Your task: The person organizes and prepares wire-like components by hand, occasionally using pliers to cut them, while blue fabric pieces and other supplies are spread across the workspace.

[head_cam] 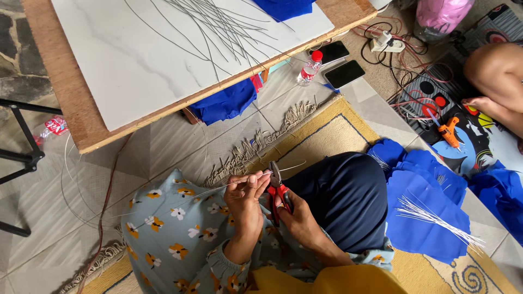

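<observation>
Over the person's lap, beside the fringed edge of the yellow rug (327, 133), the work looks to be cutting a wire to length. Largest nearby is the low table (136, 71), its white top carrying a fan of grey wires (218, 22) near its far edge; blue fabric pieces (425, 212) lie on the rug's right side with a bundle of cut white wires (436, 220) on them. The left hand (245, 198) pinches a thin wire (218, 189), fingers together on it. The right hand (297, 215) is closed around red-handled pliers (277, 188), whose jaws meet the wire just beside the left fingertips. Next, I judge, a firm squeeze while the wire stays taut.
</observation>
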